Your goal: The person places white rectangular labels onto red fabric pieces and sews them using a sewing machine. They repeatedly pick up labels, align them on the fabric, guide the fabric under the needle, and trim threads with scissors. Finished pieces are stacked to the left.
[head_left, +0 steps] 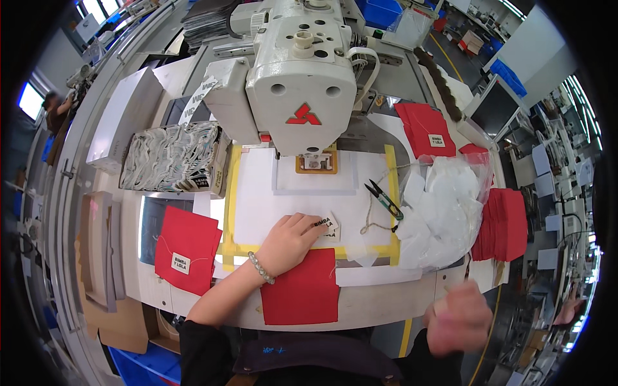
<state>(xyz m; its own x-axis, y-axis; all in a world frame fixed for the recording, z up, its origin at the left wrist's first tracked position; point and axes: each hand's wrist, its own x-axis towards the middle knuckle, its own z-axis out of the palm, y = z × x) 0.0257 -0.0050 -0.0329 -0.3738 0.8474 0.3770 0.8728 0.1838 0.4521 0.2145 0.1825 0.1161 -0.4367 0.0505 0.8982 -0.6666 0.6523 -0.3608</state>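
My left hand [295,239] has its fingers closed on a small white printed label [326,224], above another label on the white work sheet. Just below lies a red fabric piece [299,289]. My right hand [458,318], blurred, is curled near the table's front right; what it may hold is unclear. The white sewing machine's [302,96] foot sits in an orange frame [325,164]. Green thread snips [386,202] and a loose cord lie right of the labels.
Red pieces with labels lie left [187,251] and back right [425,128]. A red stack [502,225] and bagged white pieces [438,219] are at right. A box of label strips [167,157] sits left. A person [56,112] works at far left.
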